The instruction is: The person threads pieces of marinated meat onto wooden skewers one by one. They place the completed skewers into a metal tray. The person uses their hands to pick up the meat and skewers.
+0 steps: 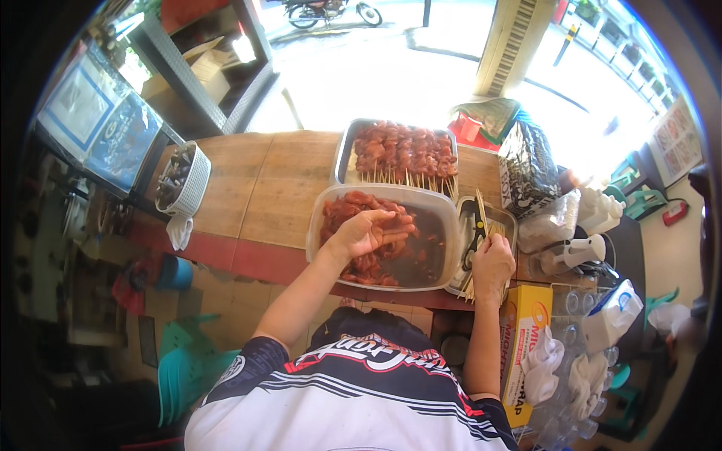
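My left hand [375,232] hovers over a clear plastic tub [454,225], palm turned up and fingers extended, with nothing visible in it. Raw marinated meat pieces [361,265] fill the tub's left side; reddish liquid and scraps lie on the right. My right hand [493,262] grips a bamboo skewer [480,206] that points up and away. Below that hand is a metal tray [512,225] of loose bamboo skewers [467,290] and black-handled scissors [472,245]. Behind the tub, a second metal tray [340,158] holds rows of skewered meat [403,149], sticks towards me.
A white plastic basket [194,183] of utensils stands on the wooden counter [287,186] at left. On the right are a patterned box [527,163], a white-lidded pitcher [584,251] and a yellow wrap box [527,349]. Teal plastic stools [183,372] stand below left.
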Available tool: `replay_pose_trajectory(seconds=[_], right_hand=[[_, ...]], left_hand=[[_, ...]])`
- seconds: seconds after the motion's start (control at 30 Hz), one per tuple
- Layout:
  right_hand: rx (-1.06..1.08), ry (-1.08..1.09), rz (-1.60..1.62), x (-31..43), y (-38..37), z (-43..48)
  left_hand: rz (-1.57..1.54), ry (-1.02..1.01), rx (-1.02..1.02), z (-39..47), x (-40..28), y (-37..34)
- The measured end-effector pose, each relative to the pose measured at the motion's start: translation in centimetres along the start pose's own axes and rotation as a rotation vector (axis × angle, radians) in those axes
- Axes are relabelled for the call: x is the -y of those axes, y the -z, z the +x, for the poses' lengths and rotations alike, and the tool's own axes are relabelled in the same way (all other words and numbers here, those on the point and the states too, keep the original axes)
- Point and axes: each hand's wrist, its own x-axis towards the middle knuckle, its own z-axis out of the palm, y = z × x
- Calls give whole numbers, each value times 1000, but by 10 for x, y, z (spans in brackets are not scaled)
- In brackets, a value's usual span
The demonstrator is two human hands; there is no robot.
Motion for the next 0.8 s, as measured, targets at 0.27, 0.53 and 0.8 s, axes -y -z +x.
replay_pose_trajectory(seconds=[0.27,0.53,0.8], right_hand=[[-73,54,29,-13,-3,12],[197,82,688,72,40,-41],[117,225,576,80,51,-29]], left_hand=[[45,-145,-85,5,7,6],[49,-254,-50,5,5,-5],[513,-455,-221,-1,3,-6]])
